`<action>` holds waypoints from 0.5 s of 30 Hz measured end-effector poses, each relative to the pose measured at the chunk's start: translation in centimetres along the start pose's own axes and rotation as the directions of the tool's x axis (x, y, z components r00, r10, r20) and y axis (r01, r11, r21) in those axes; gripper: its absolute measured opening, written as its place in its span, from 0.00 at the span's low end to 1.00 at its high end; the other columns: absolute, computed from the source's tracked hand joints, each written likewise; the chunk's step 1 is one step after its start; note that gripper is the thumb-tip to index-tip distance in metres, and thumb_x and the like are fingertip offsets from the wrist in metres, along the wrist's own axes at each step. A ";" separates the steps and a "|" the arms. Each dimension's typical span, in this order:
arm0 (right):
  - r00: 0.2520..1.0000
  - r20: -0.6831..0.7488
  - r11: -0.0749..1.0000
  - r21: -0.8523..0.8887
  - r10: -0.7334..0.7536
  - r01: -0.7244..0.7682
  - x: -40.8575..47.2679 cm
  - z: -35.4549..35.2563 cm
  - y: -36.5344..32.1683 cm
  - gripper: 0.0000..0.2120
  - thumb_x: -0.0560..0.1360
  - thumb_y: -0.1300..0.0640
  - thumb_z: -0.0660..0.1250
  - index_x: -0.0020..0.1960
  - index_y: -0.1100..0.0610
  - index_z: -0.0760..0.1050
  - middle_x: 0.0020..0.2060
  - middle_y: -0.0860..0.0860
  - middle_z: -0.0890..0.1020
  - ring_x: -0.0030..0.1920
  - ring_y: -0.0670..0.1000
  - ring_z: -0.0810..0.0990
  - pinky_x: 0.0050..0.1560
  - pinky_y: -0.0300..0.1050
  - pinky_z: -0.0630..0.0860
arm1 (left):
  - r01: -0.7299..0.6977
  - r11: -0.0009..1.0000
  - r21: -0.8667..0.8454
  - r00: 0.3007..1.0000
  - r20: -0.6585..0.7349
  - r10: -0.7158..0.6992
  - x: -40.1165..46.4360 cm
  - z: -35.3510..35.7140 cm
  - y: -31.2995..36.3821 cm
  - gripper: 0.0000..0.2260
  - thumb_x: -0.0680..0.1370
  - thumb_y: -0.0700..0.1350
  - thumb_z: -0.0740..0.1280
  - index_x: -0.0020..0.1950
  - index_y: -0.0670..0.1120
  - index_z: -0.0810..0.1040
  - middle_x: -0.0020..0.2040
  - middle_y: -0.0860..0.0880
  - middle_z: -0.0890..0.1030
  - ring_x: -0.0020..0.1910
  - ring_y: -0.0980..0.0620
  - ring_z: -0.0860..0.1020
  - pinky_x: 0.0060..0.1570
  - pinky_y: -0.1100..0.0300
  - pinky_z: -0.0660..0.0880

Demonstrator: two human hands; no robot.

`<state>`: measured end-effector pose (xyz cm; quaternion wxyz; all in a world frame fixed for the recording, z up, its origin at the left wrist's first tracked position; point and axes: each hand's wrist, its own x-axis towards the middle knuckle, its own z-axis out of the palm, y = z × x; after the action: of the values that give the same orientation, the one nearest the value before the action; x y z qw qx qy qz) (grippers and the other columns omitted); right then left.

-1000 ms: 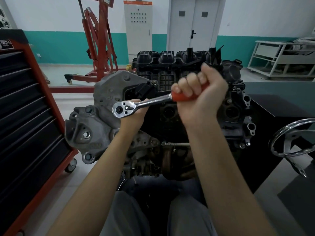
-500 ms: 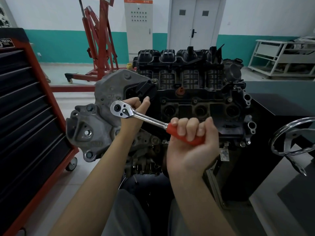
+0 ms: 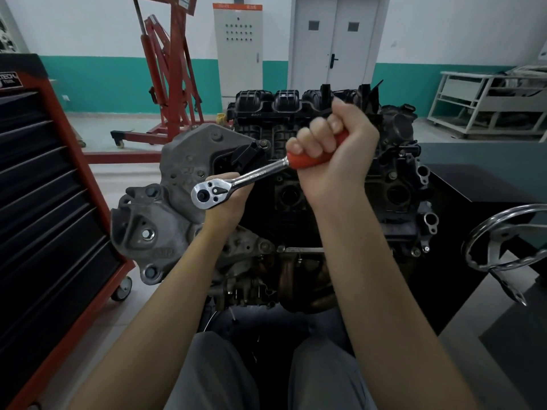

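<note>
Far left of the left grip stands a red-framed tool cabinet [image 3: 44,202] with black drawers, its near end cut off by the frame. Beyond it on the pale floor [image 3: 97,125] stand a red engine hoist [image 3: 168,69] and a grey switch cabinet [image 3: 238,48] against the teal-banded wall.

The left grip [image 3: 228,208] cups the ratchet [image 3: 254,173] behind its chrome head, thumb over the neck. Its fingers are hidden by the head, and so is whatever the drive sits on. Just left of this grip lies a grey cast cover [image 3: 165,220] on the engine [image 3: 399,179].

The ratchet's long axis slants from its head at lower left up to its red handle at upper right, the head's face turned toward the camera. The right grip [image 3: 337,161] is wrapped tight round that handle, covering most of it and the handle's end.

Behind both grips the engine is dark, and its recesses are hard to make out. A double door [image 3: 334,39] stands beyond it.

Right of the right grip are a dark surface [image 3: 473,184], a chrome handwheel [image 3: 503,241] and, well apart, a white rack [image 3: 479,108].
</note>
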<state>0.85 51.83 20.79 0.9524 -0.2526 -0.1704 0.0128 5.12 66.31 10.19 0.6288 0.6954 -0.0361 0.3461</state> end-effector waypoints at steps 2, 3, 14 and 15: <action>0.999 -0.015 0.999 0.044 -0.029 0.030 -1.3 -0.7 0.1 0.21 0.78 0.61 0.56 0.26 0.54 0.62 0.19 0.47 0.62 0.21 0.47 0.59 0.26 0.39 0.65 | -0.067 0.998 -0.016 0.997 0.037 0.068 -0.2 -0.1 0.6 0.21 0.71 0.46 0.67 0.27 0.34 0.64 0.28 0.43 0.65 0.28 0.49 0.60 0.28 0.59 0.56; 0.999 -0.015 0.997 0.065 -0.038 0.039 -1.8 -0.8 0.0 0.21 0.78 0.61 0.56 0.26 0.54 0.61 0.19 0.48 0.62 0.21 0.47 0.59 0.26 0.39 0.66 | -0.103 0.994 -0.028 0.993 0.050 0.104 -0.4 -0.1 0.9 0.23 0.70 0.47 0.67 0.26 0.32 0.63 0.27 0.43 0.65 0.27 0.50 0.59 0.28 0.59 0.55; 0.984 0.080 0.969 0.201 -0.160 0.141 -3.8 -0.4 -6.2 0.15 0.70 0.60 0.60 0.26 0.55 0.61 0.18 0.47 0.62 0.20 0.46 0.60 0.25 0.38 0.65 | -0.210 0.977 -0.035 0.976 0.056 0.212 -1.6 2.6 6.2 0.16 0.77 0.40 0.64 0.28 0.41 0.70 0.21 0.53 0.65 0.23 0.63 0.64 0.29 0.72 0.61; 0.982 0.070 0.967 0.200 -0.175 0.158 -3.9 -0.6 -6.8 0.16 0.71 0.60 0.59 0.27 0.55 0.61 0.18 0.47 0.62 0.20 0.46 0.60 0.25 0.38 0.65 | -0.166 0.985 -0.036 0.984 0.057 0.168 -1.7 3.3 6.2 0.14 0.78 0.38 0.65 0.34 0.34 0.73 0.23 0.51 0.66 0.27 0.64 0.66 0.32 0.71 0.65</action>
<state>-3.07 45.17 22.41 0.9618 -0.1426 -0.2303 -0.0395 2.29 61.42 14.63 0.6068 0.6902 -0.1186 0.3759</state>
